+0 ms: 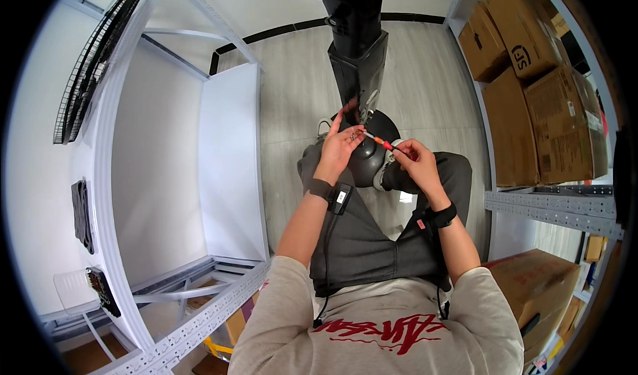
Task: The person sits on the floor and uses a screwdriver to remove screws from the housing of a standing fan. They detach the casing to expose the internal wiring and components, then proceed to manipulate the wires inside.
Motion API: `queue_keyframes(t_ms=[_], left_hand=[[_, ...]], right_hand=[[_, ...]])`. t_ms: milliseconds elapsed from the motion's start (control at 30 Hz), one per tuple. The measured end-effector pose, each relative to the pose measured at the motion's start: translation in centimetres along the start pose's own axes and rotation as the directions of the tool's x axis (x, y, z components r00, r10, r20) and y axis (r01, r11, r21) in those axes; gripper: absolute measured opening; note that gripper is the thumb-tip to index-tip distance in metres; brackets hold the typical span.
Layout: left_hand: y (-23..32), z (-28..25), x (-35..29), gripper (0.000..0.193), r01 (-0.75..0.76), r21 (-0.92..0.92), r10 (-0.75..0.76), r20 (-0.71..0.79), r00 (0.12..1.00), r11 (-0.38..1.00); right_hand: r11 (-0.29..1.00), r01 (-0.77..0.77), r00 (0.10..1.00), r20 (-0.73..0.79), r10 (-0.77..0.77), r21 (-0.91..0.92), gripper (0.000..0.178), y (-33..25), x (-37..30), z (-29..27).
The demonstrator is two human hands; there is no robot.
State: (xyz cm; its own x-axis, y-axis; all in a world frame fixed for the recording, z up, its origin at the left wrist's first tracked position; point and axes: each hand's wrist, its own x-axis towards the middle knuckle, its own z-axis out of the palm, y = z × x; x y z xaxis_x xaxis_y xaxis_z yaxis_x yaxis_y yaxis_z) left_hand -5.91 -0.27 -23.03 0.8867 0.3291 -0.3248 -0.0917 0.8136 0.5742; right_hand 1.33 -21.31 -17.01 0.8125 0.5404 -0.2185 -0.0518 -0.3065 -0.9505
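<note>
In my right hand point(419, 165) is a screwdriver point(380, 141) with a red and orange handle. My fingers close round its handle end, and its shaft points up and left. At the tip is my left hand point(340, 147), palm partly turned up. One finger stretches upward while the fingertips pinch beside the tip; what they hold is too small to make out. Just beyond both hands rises a black stand column point(359, 69), its lower end by a dark round base point(365, 165) between my feet. My left hand partly overlaps the column's lower end.
At left stands a white shelf rack point(229, 155) bearing a black fan grille point(93, 76), a folded dark cloth point(82, 215) and a clear plastic piece point(72, 290). Cardboard boxes point(508, 129) fill the right rack, with another large box point(535, 288) below. Grey flooring point(422, 82) lies around the column.
</note>
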Motion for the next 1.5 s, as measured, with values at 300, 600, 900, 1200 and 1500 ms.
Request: queue_keyframes(t_ms=[300, 600, 900, 1200, 1500], left_hand=[[3.1, -3.6, -3.9, 0.03, -0.12, -0.104, 0.109, -0.11, 0.988, 0.987], [17.4, -0.5, -19.1, 0.03, -0.278, 0.345, 0.375, -0.256, 0.891, 0.897], [34.7, 2.6, -36.7, 0.016, 0.077, 0.994, 0.963, -0.101, 0.251, 0.084], [40.5, -1.8, -40.4, 0.009, 0.641, 0.706, 0.953, 0.254, 0.168, -0.301], [41.5, -3.6, -40.0, 0.007, 0.64, 0.692, 0.94, 0.296, 0.17, -0.334]], right_hand=[[0.939, -0.118, 0.951, 0.31, 0.013, 0.323, 0.011, -3.7, 2.0, 4.1], [0.918, -0.147, 0.804, 0.585, -0.106, 0.369, 0.016, -14.2, 3.2, 15.7], [0.922, -0.104, 0.672, 0.71, -0.211, 0.373, 0.017, -19.1, 1.2, 21.6], [0.941, -0.119, 0.641, 0.748, -0.17, 0.317, 0.015, -17.9, 0.9, 21.8], [0.947, -0.147, 0.685, 0.72, -0.111, 0.287, 0.015, -17.1, 1.9, 20.5]])
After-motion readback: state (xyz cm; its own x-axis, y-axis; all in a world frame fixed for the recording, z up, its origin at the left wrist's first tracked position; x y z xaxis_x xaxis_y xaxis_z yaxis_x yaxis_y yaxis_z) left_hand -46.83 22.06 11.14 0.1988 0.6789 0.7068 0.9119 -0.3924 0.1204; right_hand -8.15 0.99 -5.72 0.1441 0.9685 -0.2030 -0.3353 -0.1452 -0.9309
